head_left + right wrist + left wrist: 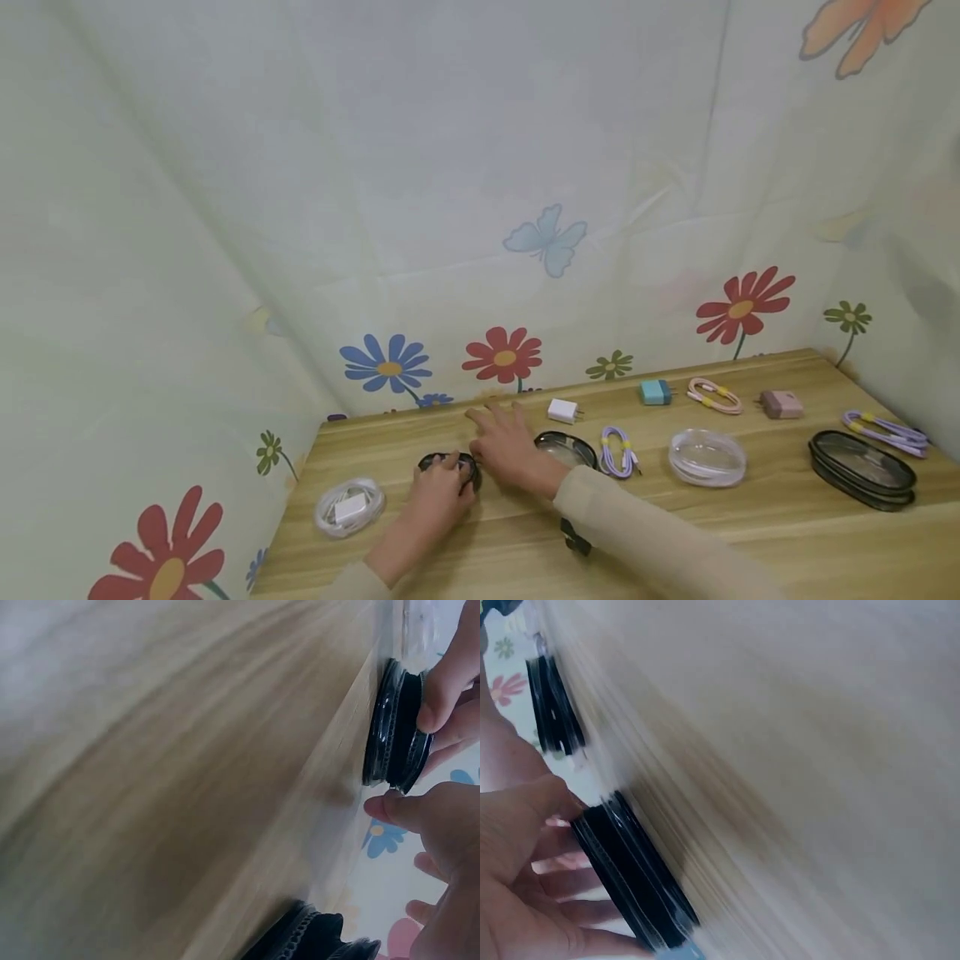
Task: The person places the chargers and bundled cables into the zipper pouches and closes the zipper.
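Observation:
Near the left end of the wooden table, my left hand point(442, 492) grips a small round black zippered case point(471, 473). In the left wrist view, its thumb is on one side of the case point(634, 874) and the fingers are behind. My right hand point(510, 446) is at the case's right side. The right wrist view shows its thumb and a finger pinching a small zipper pull point(394, 793) at the case's edge; the other fingers are spread. Part of the case lies hidden under the left hand. Its contents are not visible.
Left stands a clear round case point(367, 523) with a white charger. Rightward lie another black case point(566, 440), a white charger point(562, 410), a purple cable point(617, 462), a blue charger point(655, 392), a pink cable point(701, 400), a pink charger point(782, 404) and a clear case point(707, 477).

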A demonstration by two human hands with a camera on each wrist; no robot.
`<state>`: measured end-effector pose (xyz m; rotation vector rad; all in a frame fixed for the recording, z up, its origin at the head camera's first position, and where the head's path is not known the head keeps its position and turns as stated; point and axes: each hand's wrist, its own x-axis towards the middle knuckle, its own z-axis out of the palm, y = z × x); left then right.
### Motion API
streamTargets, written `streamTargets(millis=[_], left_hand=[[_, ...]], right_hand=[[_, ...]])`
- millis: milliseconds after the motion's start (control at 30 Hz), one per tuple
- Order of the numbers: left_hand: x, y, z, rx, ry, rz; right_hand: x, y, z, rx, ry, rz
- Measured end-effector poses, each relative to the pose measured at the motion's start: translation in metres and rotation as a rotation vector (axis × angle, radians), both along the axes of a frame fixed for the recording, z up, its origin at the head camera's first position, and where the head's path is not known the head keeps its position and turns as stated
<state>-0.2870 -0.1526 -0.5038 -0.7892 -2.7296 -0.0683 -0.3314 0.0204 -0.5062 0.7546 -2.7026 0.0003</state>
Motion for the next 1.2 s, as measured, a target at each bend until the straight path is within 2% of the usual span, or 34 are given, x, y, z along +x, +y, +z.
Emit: streamTargets(millis=[100,167,300,367,433,533,700,867,967,1100,1200], left_hand=[[-0.005,-0.009,0.001,0.062,-0.052,-0.041],[-0.008,-0.015,0.002,0.117,-0.087,-0.042],[-0.014,-0.025,0.002,0.215,-0.160,0.011],[-0.017,-0.027,0.004,0.230,-0.180,0.024],[-0.020,-0.026,0.007,0.221,-0.199,0.008],[-0.025,-0.025,0.011,0.162,-0.228,-0.046],[-0.028,-0.021,0.009,0.077,-0.267,-0.089],[-0.027,-0.016,0.003,0.076,-0.242,-0.064],[-0.024,-0.015,0.005,0.096,-0.240,-0.062],[-0.023,-0.017,0.008,0.084,-0.225,-0.093],[-0.021,-0.021,0.010,0.066,-0.236,-0.131]], right_hand=[[0.000,0.000,0.000,-0.024,-0.023,0.009],[0.002,0.001,0.000,-0.049,-0.040,0.014],[0.009,0.001,0.000,-0.115,-0.111,0.044],[0.011,0.001,0.000,-0.146,-0.145,0.056],[0.013,0.000,0.001,-0.157,-0.169,0.052],[0.015,-0.002,0.002,-0.171,-0.188,0.044],[0.017,-0.003,0.002,-0.167,-0.212,0.041],[0.019,-0.001,0.001,-0.101,-0.124,-0.029],[0.017,0.001,0.001,-0.066,-0.062,-0.064],[0.010,0.000,-0.004,-0.043,0.003,-0.054],[0.008,-0.002,-0.006,-0.031,-0.018,-0.051]])
